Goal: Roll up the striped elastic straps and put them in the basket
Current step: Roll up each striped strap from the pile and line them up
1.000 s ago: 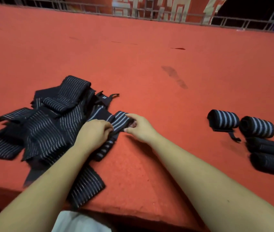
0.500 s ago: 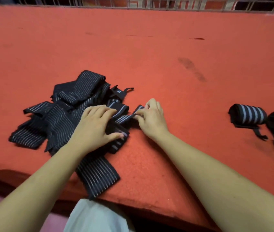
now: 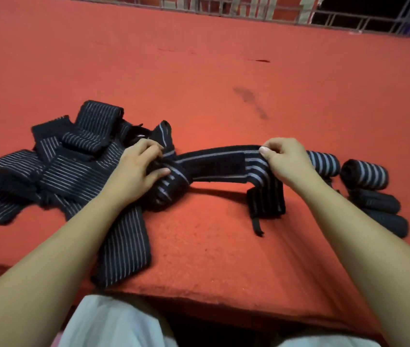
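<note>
Near edge of red tabletop (image 3: 199, 259): left hand (image 3: 136, 171) grips the bunched end and right hand (image 3: 286, 164) pinches the other end of a striped strap (image 3: 214, 164) held taut just above it, loose strap pile (image 3: 73, 166) left, four rolled straps (image 3: 364, 174) right, railing (image 3: 249, 11) beyond.

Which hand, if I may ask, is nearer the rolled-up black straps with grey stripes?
Right. The right hand, pinching a stretched strap, is beside the rolled-up black striped straps; the left hand grips it farther off, by the loose pile.
</note>
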Available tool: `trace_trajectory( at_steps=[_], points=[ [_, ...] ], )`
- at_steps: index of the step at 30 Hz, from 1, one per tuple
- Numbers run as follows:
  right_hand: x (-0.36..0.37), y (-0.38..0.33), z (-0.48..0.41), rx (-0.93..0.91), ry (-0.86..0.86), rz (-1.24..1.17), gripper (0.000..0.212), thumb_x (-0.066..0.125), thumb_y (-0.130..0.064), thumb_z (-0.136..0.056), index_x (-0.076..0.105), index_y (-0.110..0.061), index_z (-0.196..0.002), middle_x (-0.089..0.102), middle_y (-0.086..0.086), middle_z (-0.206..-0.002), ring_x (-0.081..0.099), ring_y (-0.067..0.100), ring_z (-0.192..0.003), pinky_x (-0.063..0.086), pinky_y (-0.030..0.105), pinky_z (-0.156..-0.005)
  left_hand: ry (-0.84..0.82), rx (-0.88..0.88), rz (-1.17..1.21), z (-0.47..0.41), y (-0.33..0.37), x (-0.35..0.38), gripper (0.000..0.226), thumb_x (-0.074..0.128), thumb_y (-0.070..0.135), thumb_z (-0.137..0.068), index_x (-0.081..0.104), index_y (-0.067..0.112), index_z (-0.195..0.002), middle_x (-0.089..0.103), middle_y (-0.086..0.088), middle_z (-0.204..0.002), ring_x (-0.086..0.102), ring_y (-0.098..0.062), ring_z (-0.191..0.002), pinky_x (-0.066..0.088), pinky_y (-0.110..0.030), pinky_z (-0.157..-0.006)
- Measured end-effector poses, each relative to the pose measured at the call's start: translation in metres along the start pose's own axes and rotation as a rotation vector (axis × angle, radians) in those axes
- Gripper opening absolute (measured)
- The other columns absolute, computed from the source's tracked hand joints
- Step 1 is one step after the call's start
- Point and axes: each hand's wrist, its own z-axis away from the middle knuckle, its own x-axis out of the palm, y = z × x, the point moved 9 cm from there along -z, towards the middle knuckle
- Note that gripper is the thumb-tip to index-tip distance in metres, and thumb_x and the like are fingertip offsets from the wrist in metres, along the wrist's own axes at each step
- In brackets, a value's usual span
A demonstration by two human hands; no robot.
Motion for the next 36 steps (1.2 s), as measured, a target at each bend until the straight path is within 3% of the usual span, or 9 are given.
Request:
trace_trajectory(
  at_steps=[7, 10, 12, 15, 17, 20, 26, 31, 36],
  points=[
    [-0.022, 0.055, 0.027, 0.263, -0.004, 0.053, 0.022, 0.056, -0.013, -0.095, 0.067, -0.003, -0.079, 0.064, 0.015, -0.075, 0.06, 0.027, -0.081, 0.042, 0.033, -0.072, -0.037, -0.089, -0.144, 0.018, -0.021, 0.002, 0.036, 0.079, -0.006, -0.067, 0.054, 0.007, -0.09, 0.06, -0.015, -0.109, 0.06, -0.038, -0.092, 0.05, -0.049, -0.084],
    [0.004, 0.063, 0.036, 0.321, -0.259, 0.154, 0.024, 0.068, -0.018, -0.09, 0.07, 0.005, -0.086, 0.064, 0.018, -0.074, 0.058, 0.024, -0.073, 0.045, 0.032, -0.065, -0.045, -0.129, -0.185, 0.023, -0.017, 0.011, 0.053, 0.071, -0.01, -0.068, 0.062, 0.011, -0.115, 0.06, -0.016, -0.113, 0.058, -0.039, -0.108, 0.047, -0.05, -0.096],
    [0.014, 0.053, 0.038, 0.29, -0.324, 0.205, 0.044, 0.082, -0.027, -0.079, 0.067, -0.003, -0.112, 0.069, 0.015, -0.098, 0.062, 0.023, -0.089, 0.049, 0.031, -0.077, -0.058, -0.129, -0.235, 0.027, -0.011, 0.021, 0.064, 0.066, -0.009, -0.07, 0.066, 0.018, -0.128, 0.056, -0.024, -0.124, 0.052, -0.043, -0.118, 0.042, -0.053, -0.103],
    [0.029, 0.015, 0.031, 0.125, -0.347, 0.218, 0.098, 0.087, -0.038, -0.071, 0.036, -0.017, -0.152, 0.049, 0.017, -0.141, 0.048, 0.028, -0.131, 0.038, 0.036, -0.111, -0.073, -0.189, -0.187, 0.035, -0.007, 0.027, 0.046, 0.061, 0.005, -0.077, 0.073, 0.025, -0.117, 0.051, -0.025, -0.131, 0.047, -0.044, -0.126, 0.035, -0.059, -0.108],
    [0.052, -0.021, 0.028, -0.015, -0.38, 0.203, 0.098, 0.083, -0.044, -0.075, 0.032, -0.015, -0.154, 0.042, 0.014, -0.151, 0.039, 0.026, -0.14, 0.029, 0.031, -0.115, -0.058, -0.276, -0.115, 0.044, -0.006, 0.026, 0.034, 0.054, 0.026, -0.083, 0.075, 0.025, -0.11, 0.05, -0.024, -0.135, 0.042, -0.042, -0.132, 0.03, -0.06, -0.111],
    [0.105, -0.046, 0.024, -0.053, -0.515, 0.146, 0.084, 0.07, -0.054, -0.086, 0.037, -0.012, -0.152, 0.043, 0.009, -0.154, 0.042, 0.023, -0.141, 0.031, 0.029, -0.114, -0.058, -0.268, -0.174, 0.051, 0.0, 0.032, 0.051, 0.055, 0.06, -0.083, 0.074, 0.019, -0.105, 0.047, -0.023, -0.138, 0.038, -0.039, -0.137, 0.028, -0.058, -0.114],
    [0.157, -0.033, 0.013, -0.008, -0.588, 0.333, 0.058, 0.063, -0.063, -0.085, 0.06, -0.021, -0.125, 0.062, 0.005, -0.127, 0.053, 0.029, -0.124, 0.038, 0.052, -0.104, -0.039, -0.234, -0.246, 0.049, -0.001, 0.034, 0.064, 0.057, 0.072, -0.077, 0.073, 0.016, -0.104, 0.046, -0.022, -0.137, 0.038, -0.038, -0.137, 0.029, -0.056, -0.113],
    [0.141, -0.048, 0.015, -0.043, -0.545, 0.022, 0.015, 0.071, -0.032, -0.09, 0.068, -0.018, -0.087, 0.063, 0.0, -0.075, 0.058, 0.014, -0.072, 0.042, 0.024, -0.058, -0.018, -0.295, -0.186, 0.053, -0.011, 0.033, 0.061, 0.054, 0.07, -0.08, 0.071, 0.019, -0.109, 0.04, -0.025, -0.144, 0.034, -0.04, -0.139, 0.024, -0.055, -0.116],
    [0.068, -0.03, 0.018, 0.128, -0.41, -0.293, 0.022, 0.069, -0.019, -0.091, 0.062, -0.017, -0.07, 0.049, -0.006, -0.052, 0.039, 0.007, -0.044, 0.028, 0.02, -0.042, -0.017, -0.387, -0.072, 0.054, -0.024, 0.037, 0.044, 0.068, 0.056, -0.083, 0.065, 0.02, -0.108, 0.04, -0.017, -0.138, 0.047, -0.039, -0.119, 0.037, -0.056, -0.109]
  ],
)
